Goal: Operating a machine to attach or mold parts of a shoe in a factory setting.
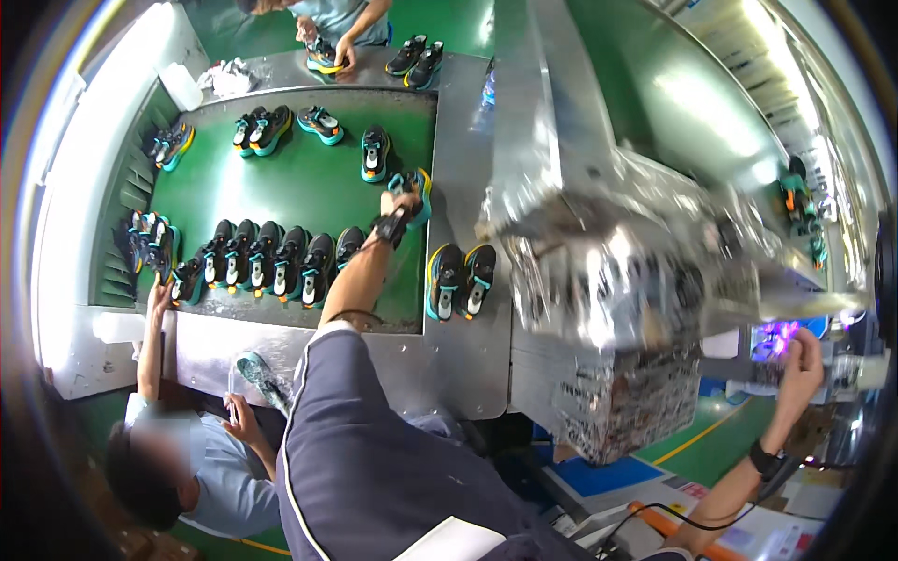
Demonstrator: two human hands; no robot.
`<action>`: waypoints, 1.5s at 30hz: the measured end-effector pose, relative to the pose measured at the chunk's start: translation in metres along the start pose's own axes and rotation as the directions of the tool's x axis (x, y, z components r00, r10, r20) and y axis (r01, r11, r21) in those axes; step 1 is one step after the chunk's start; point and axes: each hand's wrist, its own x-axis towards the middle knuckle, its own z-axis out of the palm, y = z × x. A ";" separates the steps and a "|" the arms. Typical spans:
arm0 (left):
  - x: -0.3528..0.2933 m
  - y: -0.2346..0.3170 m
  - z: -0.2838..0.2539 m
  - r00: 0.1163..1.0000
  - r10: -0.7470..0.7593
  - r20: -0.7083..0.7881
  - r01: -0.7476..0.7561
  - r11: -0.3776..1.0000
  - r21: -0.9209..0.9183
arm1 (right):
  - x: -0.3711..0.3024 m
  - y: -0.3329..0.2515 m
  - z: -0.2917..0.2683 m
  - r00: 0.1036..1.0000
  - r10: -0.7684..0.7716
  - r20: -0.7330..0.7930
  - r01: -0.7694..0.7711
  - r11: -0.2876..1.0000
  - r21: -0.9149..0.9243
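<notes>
At the centre of the frame, your left hand (400,208) is reaching across a green conveyor belt (299,178), its fingers closing around a teal and orange sneaker (412,183) held just above the belt. A pair of dark sneakers with yellow and orange soles (461,279) is standing on the metal edge just right of your forearm, and a row of dark sneakers (257,258) is lining the belt to its left. At the far right, your right hand (803,353) is lifting beside a crinkled silver machine housing (599,262); whether its fingers are holding anything, I cannot tell. At the lower left, a seated person (187,458) is touching the belt's rim. At the top, another person's hands (327,47) are handling a shoe.
</notes>
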 end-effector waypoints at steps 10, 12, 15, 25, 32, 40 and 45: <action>0.100 0.006 0.026 0.844 0.479 0.242 -0.522 0.625 0.580 | 0.246 0.063 0.038 0.958 -0.278 -0.065 0.225 0.875 -0.429; 0.095 -0.030 -0.056 0.860 0.484 0.159 -0.477 0.655 0.586 | 0.265 0.019 0.106 0.958 -0.266 -0.106 0.215 0.913 -0.346; 0.040 -0.021 -0.156 0.871 0.485 -0.074 -0.383 0.768 0.514 | 0.294 -0.008 0.104 0.994 -0.070 -0.085 0.016 0.855 -0.518; -0.153 -0.005 -0.177 0.857 0.394 -0.333 -0.291 0.902 0.318 | 0.350 -0.011 0.127 0.990 0.136 0.046 -0.103 0.895 -0.434; -0.228 -0.005 -0.113 0.973 0.216 -0.085 -0.206 0.972 0.115 | 0.324 -0.018 0.130 0.975 0.144 0.171 -0.114 0.978 -0.175; -0.301 0.014 -0.036 0.881 0.067 0.468 -0.032 0.996 -0.081 | 0.291 -0.014 0.107 0.851 -0.256 0.458 0.168 0.960 0.224; -0.356 0.051 -0.008 0.574 0.024 0.818 0.097 0.990 -0.098 | 0.268 -0.067 0.114 0.940 -0.249 0.232 0.280 0.953 -0.113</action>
